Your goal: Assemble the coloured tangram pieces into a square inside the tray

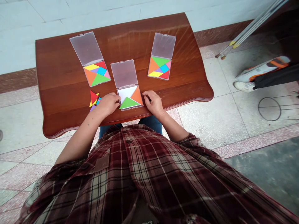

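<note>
**Two pieces in, more waiting outside**

The middle puzzle box point(125, 92) lies open right between the two hands, at the near edge of the tabletop point(63, 93). Two flat pieces sit in it: a green triangle point(128, 103) and an orange triangle point(137, 95). The rest of its floor is bare and white, so most of the box is not filled yet.

The left hand point(107, 104) has bent fingers that touch the box's left side. The right hand point(153, 102) is curled too and touches the right side. I cannot tell if either hand grips the box or hides a piece.

Just left of the left hand is a little pile of loose pieces point(94, 99), red, yellow, blue and purple, with sharp corners.

Farther from the hands lie two more boxes, a left box point(86, 48) and a right box point(163, 45). Both are full of bright pieces, with cloudy plastic lids flipped open. The tabletop is shiny brown wood.
</note>
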Motion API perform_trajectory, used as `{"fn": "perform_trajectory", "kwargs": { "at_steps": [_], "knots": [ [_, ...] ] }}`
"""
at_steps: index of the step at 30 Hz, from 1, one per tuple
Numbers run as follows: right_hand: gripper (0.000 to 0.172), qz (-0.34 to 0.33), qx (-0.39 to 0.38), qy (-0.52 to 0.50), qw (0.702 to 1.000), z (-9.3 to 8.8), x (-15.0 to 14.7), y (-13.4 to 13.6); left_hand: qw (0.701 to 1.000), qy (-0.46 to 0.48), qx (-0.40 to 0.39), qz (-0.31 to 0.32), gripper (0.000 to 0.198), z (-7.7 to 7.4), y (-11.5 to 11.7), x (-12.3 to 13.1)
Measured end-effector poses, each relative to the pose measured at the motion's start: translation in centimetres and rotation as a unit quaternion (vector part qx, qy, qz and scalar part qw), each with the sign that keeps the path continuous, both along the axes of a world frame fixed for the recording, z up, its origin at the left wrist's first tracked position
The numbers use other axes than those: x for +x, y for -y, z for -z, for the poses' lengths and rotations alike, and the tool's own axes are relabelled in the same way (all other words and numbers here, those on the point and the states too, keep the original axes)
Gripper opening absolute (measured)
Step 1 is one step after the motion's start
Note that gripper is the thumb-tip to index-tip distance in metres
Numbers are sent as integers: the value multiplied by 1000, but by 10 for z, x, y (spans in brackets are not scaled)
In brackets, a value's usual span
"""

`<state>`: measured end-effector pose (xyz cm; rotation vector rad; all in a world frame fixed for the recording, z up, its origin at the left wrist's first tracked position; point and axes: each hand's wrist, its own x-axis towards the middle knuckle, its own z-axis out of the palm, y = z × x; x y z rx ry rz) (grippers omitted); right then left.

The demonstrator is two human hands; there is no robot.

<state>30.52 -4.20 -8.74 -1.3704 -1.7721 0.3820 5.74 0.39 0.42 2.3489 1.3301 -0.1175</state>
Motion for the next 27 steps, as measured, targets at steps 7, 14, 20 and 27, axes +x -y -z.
{"fn": "perform_trajectory", "kwargs": {
  "at_steps": [7,14,20,27],
  "knots": [
    [20,2,-10,14,1000,-1,-1,1,999,-51,-14,1,14,-1,14,9],
    [21,-2,-11,22,1000,0,-2,1,994,-103,-14,23,19,-2,20,18],
    [22,0,3,23,1000,2,-3,1,993,-117,-5,22,21,-6,23,22],
    [23,-4,-22,19,1000,0,-2,1,997,-73,21,-9,25,-3,22,22]
  ]
}}
